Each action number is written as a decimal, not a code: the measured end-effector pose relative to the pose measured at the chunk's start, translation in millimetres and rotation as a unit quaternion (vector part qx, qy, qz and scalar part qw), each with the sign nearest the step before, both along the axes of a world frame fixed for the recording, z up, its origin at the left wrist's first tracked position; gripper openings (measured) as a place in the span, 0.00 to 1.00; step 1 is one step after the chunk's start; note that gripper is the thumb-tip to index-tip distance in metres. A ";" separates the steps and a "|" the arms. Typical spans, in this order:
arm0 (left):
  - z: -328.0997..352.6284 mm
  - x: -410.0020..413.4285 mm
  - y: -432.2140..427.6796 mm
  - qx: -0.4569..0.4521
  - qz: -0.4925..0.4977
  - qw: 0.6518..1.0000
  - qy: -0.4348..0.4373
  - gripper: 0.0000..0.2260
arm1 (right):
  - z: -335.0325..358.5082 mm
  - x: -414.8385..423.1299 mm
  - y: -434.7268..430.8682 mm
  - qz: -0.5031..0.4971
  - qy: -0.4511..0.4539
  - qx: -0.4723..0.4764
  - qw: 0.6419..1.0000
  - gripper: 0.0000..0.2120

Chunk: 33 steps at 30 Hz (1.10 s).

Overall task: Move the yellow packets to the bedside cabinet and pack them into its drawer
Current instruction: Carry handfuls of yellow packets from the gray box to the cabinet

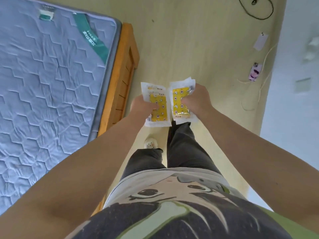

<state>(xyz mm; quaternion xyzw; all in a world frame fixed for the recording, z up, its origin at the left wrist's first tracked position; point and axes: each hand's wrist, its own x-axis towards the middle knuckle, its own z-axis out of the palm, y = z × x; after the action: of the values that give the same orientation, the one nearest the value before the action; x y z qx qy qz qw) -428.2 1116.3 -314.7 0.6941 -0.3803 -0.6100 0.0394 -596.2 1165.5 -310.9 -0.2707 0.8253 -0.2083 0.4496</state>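
Note:
I stand on a pale wooden floor with both arms stretched out in front of me. My left hand (143,106) grips a small stack of yellow packets (159,111) in clear wrappers, thumb on top. My right hand (196,99) grips another stack of yellow packets (178,95) the same way. The two stacks are side by side, nearly touching, held above my legs. No bedside cabinet or drawer is in view.
A bed with a grey-blue quilted mattress (44,80) on an orange wooden frame (124,73) lies to my left. Two phones (254,71) with charging cables lie on the floor by the right wall, and a black cable (259,9) lies at the top.

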 end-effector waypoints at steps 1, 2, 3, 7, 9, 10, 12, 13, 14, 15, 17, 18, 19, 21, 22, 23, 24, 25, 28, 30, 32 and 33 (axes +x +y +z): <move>-3.1 -10.2 -20.6 -0.001 0.019 1.000 0.000 0.11 | -2.6 -12.4 -25.5 0.009 0.001 -0.002 1.000 0.09; -7.1 -19.9 -40.3 0.000 0.037 0.999 -0.002 0.12 | -5.2 -24.5 -50.8 0.017 -0.001 -0.006 1.000 0.09; -9.5 -29.4 -59.3 0.000 0.055 0.998 -0.005 0.12 | -6.7 -35.8 -75.4 0.027 -0.003 -0.006 1.000 0.09; -13.3 -59.8 -131.7 0.001 0.145 0.989 -0.010 0.14 | -7.9 -70.9 -172.3 0.106 0.008 0.004 0.994 0.09; -12.1 -65.6 -166.9 -0.006 0.190 0.982 -0.013 0.14 | -4.0 -77.0 -219.1 0.136 0.004 -0.006 0.991 0.10; -11.3 -64.5 -183.0 -0.010 0.210 0.977 -0.016 0.14 | -1.2 -75.1 -242.5 0.155 0.003 -0.013 0.988 0.10; -8.8 -55.2 -212.5 -0.016 0.248 0.968 -0.026 0.14 | 4.0 -62.7 -288.5 0.202 0.003 -0.020 0.979 0.12; -7.5 -48.1 -225.5 -0.019 0.265 0.963 -0.031 0.14 | 4.8 -53.6 -310.2 0.229 0.007 -0.022 0.973 0.11; -8.1 -39.6 -237.6 -0.020 0.285 0.958 -0.034 0.13 | 4.0 -42.8 -331.6 0.257 0.012 -0.024 0.966 0.11; -9.1 -29.9 -249.3 -0.020 0.308 0.951 -0.034 0.14 | 2.5 -29.9 -352.0 0.286 0.018 -0.027 0.958 0.10; -13.4 -7.7 -271.1 -0.016 0.361 0.932 -0.031 0.14 | -3.1 0.6 -390.0 0.347 0.023 -0.027 0.937 0.09; -16.8 4.6 -281.0 -0.015 0.391 0.920 -0.027 0.13 | -6.0 18.2 -408.1 0.377 0.024 -0.026 0.925 0.10; -19.4 17.3 -291.2 -0.014 0.418 0.908 -0.024 0.12 | -8.4 36.6 -425.6 0.405 0.026 -0.024 0.914 0.11; -20.7 41.1 -310.7 -0.011 0.458 0.888 -0.019 0.11 | -11.1 72.7 -457.6 0.446 0.031 -0.016 0.894 0.13; -21.2 52.6 -319.3 -0.010 0.477 0.878 -0.021 0.11 | -12.7 90.6 -472.5 0.465 0.030 -0.012 0.885 0.13; -20.8 63.6 -327.4 -0.008 0.497 0.867 -0.024 0.11 | -12.4 107.7 -485.7 0.483 0.028 -0.008 0.875 0.13; -20.2 73.7 -335.4 -0.005 0.518 0.855 -0.026 0.11 | -11.9 123.8 -498.6 0.500 0.025 -0.005 0.866 0.14; -19.8 83.1 -343.5 -0.001 0.540 0.841 -0.029 0.10 | -11.0 139.8 -511.7 0.518 0.020 -0.006 0.855 0.14; -20.3 102.4 -372.1 0.006 0.590 0.807 -0.026 0.09 | -8.7 175.3 -551.0 0.561 0.015 -0.008 0.828 0.14; -19.9 110.4 -398.2 0.006 0.618 0.786 -0.023 0.09 | -8.0 191.4 -581.7 0.588 0.014 0.000 0.809 0.14; -20.1 115.5 -422.6 0.004 0.635 0.772 -0.021 0.10 | -7.0 199.9 -608.9 0.604 0.012 0.005 0.797 0.15; -19.9 119.1 -442.4 0.005 0.647 0.762 -0.021 0.10 | -5.2 206.4 -630.5 0.614 0.012 0.003 0.789 0.16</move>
<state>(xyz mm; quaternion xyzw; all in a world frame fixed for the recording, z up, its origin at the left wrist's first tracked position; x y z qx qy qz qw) -309.1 673.9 -334.6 0.7878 0.1617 -0.4268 0.4137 -389.8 535.0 -316.1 -0.7214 0.4909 0.1177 0.4740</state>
